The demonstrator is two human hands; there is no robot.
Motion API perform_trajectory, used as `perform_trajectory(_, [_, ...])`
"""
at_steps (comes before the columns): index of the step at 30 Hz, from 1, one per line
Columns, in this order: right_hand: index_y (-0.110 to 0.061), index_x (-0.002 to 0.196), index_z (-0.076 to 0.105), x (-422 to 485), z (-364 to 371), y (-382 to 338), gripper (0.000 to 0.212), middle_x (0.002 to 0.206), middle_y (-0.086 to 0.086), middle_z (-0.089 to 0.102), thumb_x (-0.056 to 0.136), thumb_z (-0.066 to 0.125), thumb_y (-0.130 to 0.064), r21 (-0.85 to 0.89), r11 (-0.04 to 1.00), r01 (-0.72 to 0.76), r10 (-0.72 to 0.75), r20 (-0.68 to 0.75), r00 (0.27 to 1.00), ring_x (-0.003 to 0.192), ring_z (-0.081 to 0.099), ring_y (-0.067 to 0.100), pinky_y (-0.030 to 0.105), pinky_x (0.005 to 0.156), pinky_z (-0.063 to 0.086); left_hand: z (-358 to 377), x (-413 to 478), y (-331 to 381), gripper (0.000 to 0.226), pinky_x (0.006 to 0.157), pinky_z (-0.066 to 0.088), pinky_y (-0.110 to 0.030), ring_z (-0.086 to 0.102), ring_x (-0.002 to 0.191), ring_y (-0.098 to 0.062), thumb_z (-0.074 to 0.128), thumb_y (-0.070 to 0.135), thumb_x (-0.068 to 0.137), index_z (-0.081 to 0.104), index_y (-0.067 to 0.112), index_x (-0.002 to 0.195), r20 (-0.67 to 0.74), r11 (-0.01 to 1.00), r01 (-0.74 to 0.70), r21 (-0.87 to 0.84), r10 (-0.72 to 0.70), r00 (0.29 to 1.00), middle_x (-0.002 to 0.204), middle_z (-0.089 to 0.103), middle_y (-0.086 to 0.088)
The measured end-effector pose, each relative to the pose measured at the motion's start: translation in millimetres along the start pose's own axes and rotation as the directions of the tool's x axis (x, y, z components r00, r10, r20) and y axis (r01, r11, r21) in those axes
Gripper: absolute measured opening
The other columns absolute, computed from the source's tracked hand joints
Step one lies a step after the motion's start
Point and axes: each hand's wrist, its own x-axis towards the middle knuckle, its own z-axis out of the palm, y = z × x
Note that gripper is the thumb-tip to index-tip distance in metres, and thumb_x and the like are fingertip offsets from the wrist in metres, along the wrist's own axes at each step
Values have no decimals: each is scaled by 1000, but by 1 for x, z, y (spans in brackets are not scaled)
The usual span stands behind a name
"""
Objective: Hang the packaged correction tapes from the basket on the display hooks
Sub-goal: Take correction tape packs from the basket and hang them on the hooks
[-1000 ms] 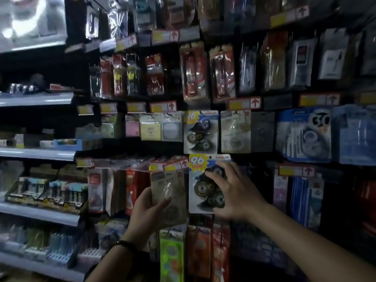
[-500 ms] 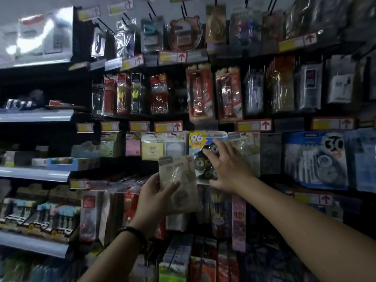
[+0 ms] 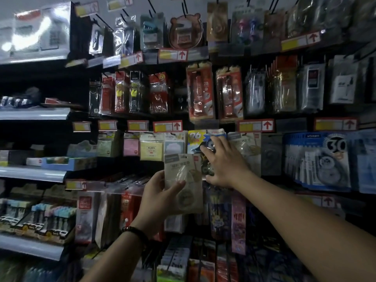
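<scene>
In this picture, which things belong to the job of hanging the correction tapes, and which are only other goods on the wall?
Part of the job:
- blue and yellow pack, pressed to the wall by the right hand
- beige pack, in the grip of the left hand

Only other goods:
- sticky notes
- red pen packs
- price tags
- big blue pack

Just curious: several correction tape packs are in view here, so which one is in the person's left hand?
The beige pack, held in the left hand away from the hooks. The right hand presses the yellow-and-blue "96" pack on the display.
</scene>
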Motion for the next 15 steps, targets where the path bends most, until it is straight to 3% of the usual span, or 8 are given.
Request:
perform_trajectory(5, [-23, 162, 25, 11, 6, 1, 102, 165, 20, 15, 80, 74, -59, -17, 1000, -8, 9, 36, 999, 152, 15, 40, 52, 122, 28, 0, -1, 4, 38, 71, 66, -52, 79, 101, -30, 75, 12, 94, 63, 18, 129, 3, 1000, -3, 16, 3, 1000, 119, 77, -9])
perform_trajectory(10, [-20, 163, 25, 8, 8, 0, 92, 167, 18, 11, 88, 72, -47, 61, 998, -22, 18, 61, 998, 156, 10, 38, 53, 126, 24, -2, 2, 1, 39, 67, 66, -45, 80, 98, -29, 75, 12, 94, 62, 18, 130, -25, 1000, -6, 31, 6, 1000, 119, 77, -10])
perform_trajectory(12, [-16, 159, 34, -1, 8, 3, 77, 165, 18, 23, 92, 66, -37, 149, 989, -11, 12, -4, 1000, 154, 18, 36, 55, 124, 30, -1, 4, -1, 39, 68, 67, -48, 80, 98, -29, 76, 13, 94, 63, 19, 130, -34, 1000, -1, 29, 2, 999, 118, 77, -10])
perform_trajectory(15, [-12, 144, 54, -24, 7, 7, 60, 147, 13, 49, 88, 65, -31, 277, 957, 90, -23, -234, 972, 139, 43, 33, 53, 107, 48, 7, 9, -6, 37, 74, 67, -53, 80, 100, -30, 77, 13, 93, 65, 18, 127, -40, 999, -6, 36, 8, 999, 116, 78, -9])
